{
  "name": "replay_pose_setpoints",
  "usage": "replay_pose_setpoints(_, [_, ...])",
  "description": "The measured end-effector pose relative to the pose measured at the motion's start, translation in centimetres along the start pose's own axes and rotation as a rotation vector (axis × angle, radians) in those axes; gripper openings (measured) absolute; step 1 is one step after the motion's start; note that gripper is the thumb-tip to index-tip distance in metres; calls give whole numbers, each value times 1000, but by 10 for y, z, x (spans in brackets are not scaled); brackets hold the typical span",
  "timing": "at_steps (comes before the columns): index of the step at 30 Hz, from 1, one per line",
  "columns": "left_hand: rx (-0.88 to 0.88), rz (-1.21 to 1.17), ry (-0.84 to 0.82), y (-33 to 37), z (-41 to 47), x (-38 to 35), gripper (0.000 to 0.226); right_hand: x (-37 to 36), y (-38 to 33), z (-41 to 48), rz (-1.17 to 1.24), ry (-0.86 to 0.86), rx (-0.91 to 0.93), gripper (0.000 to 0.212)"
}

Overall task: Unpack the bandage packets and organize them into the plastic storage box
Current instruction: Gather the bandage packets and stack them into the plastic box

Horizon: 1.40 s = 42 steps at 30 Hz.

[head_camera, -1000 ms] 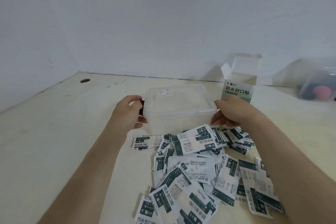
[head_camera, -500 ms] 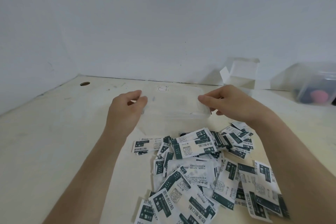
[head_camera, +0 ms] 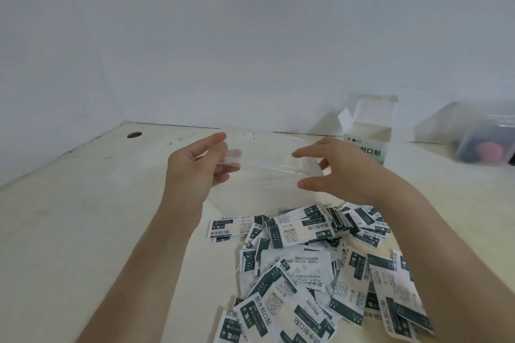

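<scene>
Pale worktop (head_camera: 83,231) runs under a bare white wall. My left hand (head_camera: 200,167) and right hand (head_camera: 342,172) each grip one end of the plastic storage box (head_camera: 267,164), held up between them, thumbs and fingers pinching its edges. It may be only the lid, since the clear plastic is hard to read. Its long axis runs from hand to hand and its broad face is roughly level. The bandage packets (head_camera: 301,234) lie heaped loose nearer me than my hands, out of the open carton (head_camera: 367,131) beyond my right hand. I see none in the box, so I judge that all the organizing remains.
</scene>
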State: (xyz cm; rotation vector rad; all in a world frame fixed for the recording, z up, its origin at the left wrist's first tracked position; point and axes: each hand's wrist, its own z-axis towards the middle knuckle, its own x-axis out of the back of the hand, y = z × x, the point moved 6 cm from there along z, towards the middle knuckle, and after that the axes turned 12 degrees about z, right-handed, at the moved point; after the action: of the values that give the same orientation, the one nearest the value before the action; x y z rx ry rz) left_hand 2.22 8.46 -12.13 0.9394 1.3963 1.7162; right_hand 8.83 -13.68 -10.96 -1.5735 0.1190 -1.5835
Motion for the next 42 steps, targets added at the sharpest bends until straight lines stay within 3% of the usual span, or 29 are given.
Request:
replay_pose_setpoints(8, [16, -44, -16, 0, 2, 1, 21, 1, -1, -7, 35, 90, 86, 44])
replay_pose_setpoints(12, [-33, -74, -54, 5, -1, 1, 17, 13, -6, -11, 98, 302, 184, 34])
replay_pose_setpoints(16, [-257, 248, -134, 12, -7, -10, 24, 36, 2, -18, 234, 567, 128, 31])
replay_pose_setpoints(20, [-404, 662, -244, 5, -16, -26, 16, 62, 25, -26, 334, 697, 29, 27])
replay_pose_setpoints(24, [-464, 748, -180, 4, -16, -29, 30, 74, 47, -30, 264, 702, -47, 19])
replay_pose_setpoints(30, [-488, 704, -209, 1, -13, -36, 28, 78, 70, -25, 109, 670, -101, 16])
replay_pose_setpoints(42, [-438, 716, -371, 4, 1, -73, 21, 78, 112, -5, 86, 627, -238, 44])
